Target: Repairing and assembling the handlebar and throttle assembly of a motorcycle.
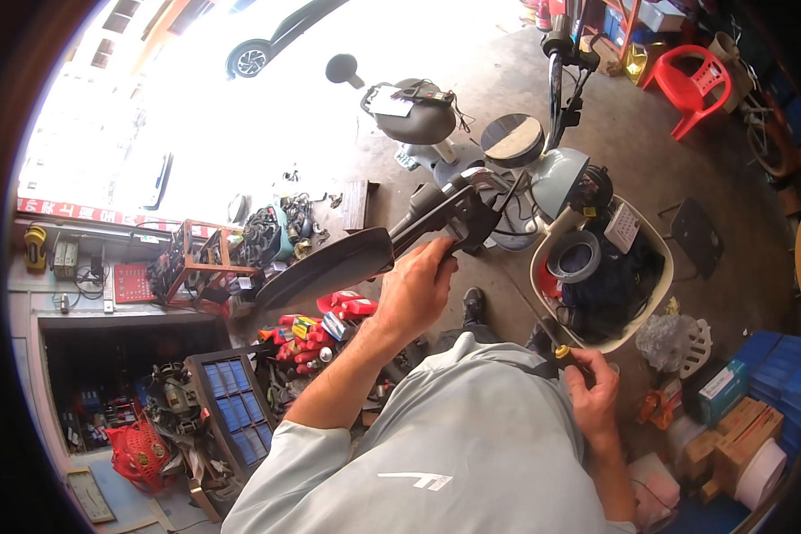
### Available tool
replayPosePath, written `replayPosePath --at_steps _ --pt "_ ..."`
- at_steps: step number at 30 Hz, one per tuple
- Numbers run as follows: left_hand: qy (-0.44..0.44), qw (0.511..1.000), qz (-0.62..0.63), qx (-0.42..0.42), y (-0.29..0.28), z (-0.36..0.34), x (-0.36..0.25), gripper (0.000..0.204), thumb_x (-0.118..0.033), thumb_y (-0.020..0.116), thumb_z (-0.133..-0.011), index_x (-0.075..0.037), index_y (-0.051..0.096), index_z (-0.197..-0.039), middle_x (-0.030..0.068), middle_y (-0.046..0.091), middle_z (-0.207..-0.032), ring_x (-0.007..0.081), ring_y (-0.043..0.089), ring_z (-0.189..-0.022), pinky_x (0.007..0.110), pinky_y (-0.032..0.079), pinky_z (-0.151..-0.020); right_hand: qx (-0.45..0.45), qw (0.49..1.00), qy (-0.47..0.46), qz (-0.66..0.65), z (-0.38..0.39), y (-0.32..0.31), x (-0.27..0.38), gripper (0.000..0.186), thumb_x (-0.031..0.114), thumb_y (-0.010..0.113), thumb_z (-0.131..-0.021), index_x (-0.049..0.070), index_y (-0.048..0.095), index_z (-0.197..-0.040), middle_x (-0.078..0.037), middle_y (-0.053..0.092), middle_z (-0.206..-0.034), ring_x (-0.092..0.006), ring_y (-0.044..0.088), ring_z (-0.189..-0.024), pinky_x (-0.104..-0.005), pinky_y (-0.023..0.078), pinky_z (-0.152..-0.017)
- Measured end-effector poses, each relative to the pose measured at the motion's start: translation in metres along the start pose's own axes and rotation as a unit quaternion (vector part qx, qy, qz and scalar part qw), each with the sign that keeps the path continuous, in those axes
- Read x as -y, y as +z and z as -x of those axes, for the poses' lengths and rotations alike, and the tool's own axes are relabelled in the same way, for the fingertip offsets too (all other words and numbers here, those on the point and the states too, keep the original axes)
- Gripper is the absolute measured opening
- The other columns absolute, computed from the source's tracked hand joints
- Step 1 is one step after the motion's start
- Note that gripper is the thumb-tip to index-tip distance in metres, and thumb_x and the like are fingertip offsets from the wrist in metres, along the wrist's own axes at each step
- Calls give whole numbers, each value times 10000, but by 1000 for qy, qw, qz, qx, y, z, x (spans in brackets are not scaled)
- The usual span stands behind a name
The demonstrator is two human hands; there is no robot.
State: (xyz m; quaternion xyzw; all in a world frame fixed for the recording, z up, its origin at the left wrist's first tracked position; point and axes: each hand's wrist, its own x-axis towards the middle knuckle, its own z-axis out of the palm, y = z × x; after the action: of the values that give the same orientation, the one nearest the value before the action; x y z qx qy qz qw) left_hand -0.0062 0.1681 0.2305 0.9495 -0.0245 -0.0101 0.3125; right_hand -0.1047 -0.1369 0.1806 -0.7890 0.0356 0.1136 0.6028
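My left hand (418, 289) is closed at the black control end of a scooter's handlebar (432, 206), its fingertips curled against the dark housing. A long black panel (329, 267) stretches left from that grip. Low on the right, my right hand (594, 389) holds a screwdriver (562, 351) by its yellow handle, with the thin shaft pointing up and left. Beyond the shaft is the scooter's open cream front shell (657, 289), containing a grey tape roll (574, 256), a white perforated piece (623, 227) and dark cloth-like material. A pale green headlight cover (559, 182) and a round mirror (513, 140) stand above it.
A second scooter seat (412, 120) stands ahead. Red bottles (307, 343) crowd the left, beside a blue-celled organizer (238, 405). To the right are a red plastic chair (692, 87), a dark stool (692, 236), cardboard boxes (746, 438) and blue bins (788, 374).
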Motion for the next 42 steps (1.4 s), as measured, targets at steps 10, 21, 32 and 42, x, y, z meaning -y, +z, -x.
replayPosePath --at_steps 10,21,32,42 --pt "2 1000 7 10 0 -1 2 224 -52 572 -966 5 610 -1179 124 687 -890 211 700 -686 327 551 -631 -2 999 -43 8 -1 3 -1 214 30 638 -905 -37 647 -1109 -63 682 -894 -105 609 -783 -275 506 -736" --pt "-6 1000 16 12 0 -1 0 237 -65 578 -970 3 613 -1194 121 689 -896 207 704 -691 318 551 -632 -6 999 -38 7 -3 2 -4 200 35 647 -904 -35 646 -1092 -61 680 -885 -101 600 -764 -269 500 -714" --pt "39 998 -46 -29 -11 -3 -16 246 -53 605 -949 -9 636 -1189 127 704 -967 203 706 -833 317 551 -701 -28 995 -68 62 -7 5 6 221 30 665 -878 -27 647 -1091 -98 693 -915 -179 655 -815 -306 523 -776" --pt "-27 990 -77 -116 -25 -55 16 381 -244 610 -998 -32 551 -1309 190 654 -1039 257 655 -933 388 514 -801 -35 994 -83 64 -5 12 4 238 63 688 -860 -8 641 -1082 -167 667 -952 -349 657 -856 -399 522 -778"
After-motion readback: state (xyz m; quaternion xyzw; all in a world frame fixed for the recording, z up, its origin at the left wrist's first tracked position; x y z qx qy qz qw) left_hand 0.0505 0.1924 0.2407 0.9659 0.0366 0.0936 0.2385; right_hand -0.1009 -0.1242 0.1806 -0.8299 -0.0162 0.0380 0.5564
